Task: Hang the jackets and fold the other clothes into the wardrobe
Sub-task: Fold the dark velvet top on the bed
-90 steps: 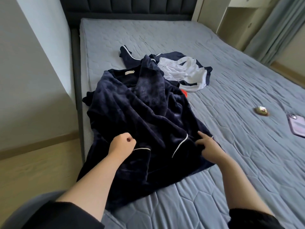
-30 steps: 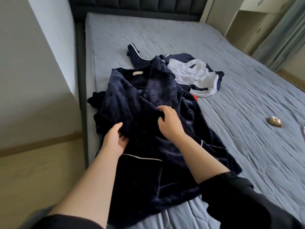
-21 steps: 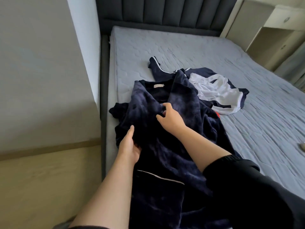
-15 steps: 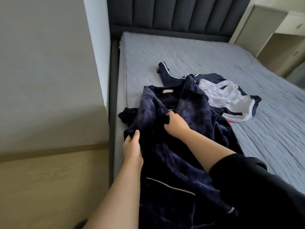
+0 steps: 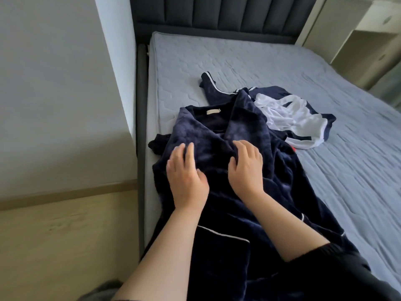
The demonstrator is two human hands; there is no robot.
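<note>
both hands have gone up the navy robe (image 5: 217,205), away from the pocket (image 5: 223,248) and up to the two front flaps just under the neck label (image 5: 213,111).

the left hand (image 5: 186,177) lies on the flap to the left of the neck label. its fingers look mostly straight and just rest on the soft cloth. the right hand (image 5: 245,168) is on the flap below and to the right of the neck label. its fingers are bent and seem to pinch a fold there. it is a bit nearer the neck label than the left hand is.

the robe lies long-ways on the mattress (image 5: 238,61). the neck label is at its far end, and the bottom end hangs over the mattress edge by the person. so i think the collar is just ahead of both hands and easy to lift for hanging.

the neck label is pale and i can read no words on it. a navy and white top (image 5: 293,118) lies to the right of the neck label, partly under the robe.
</note>
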